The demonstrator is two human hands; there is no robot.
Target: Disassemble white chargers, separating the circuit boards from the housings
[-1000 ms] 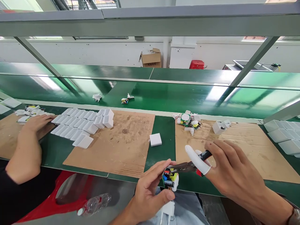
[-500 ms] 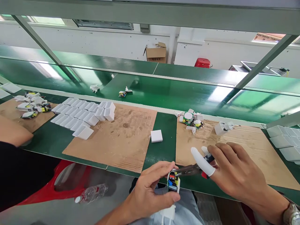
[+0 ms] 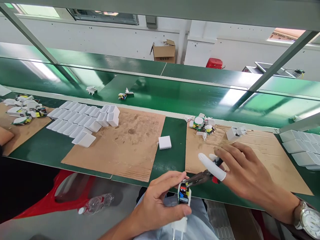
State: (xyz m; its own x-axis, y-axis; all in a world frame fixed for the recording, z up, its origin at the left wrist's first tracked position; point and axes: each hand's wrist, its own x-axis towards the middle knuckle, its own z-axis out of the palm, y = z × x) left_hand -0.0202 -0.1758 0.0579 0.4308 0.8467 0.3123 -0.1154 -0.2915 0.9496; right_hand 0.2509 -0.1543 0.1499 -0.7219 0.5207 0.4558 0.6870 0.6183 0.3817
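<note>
My left hand (image 3: 163,203) is closed around a small circuit board (image 3: 184,194) crowded with red, blue, yellow and black parts; a white plug piece (image 3: 180,224) hangs below it. In my right hand (image 3: 246,173) is a pair of pliers (image 3: 201,178) with dark jaws and black-and-red handles. White covers sheathe the thumb and a finger of that hand. The jaws touch the upper end of the board, though their exact grip there is too small to make out. Both hands are over my lap at the table's front edge.
White open boxes (image 3: 75,118) stand in rows at left, with more white boxes (image 3: 300,146) at far right. Boards with plugs (image 3: 201,126) lie on the right cardboard sheet (image 3: 265,160). A white square piece (image 3: 165,142) lies between the sheets. A neighbour's arm (image 3: 5,136) rests at far left.
The view has shifted slightly. The pliers remain at the board's upper end, their handles a little further left. The neighbour's arm at left has drawn back toward the picture's edge.
</note>
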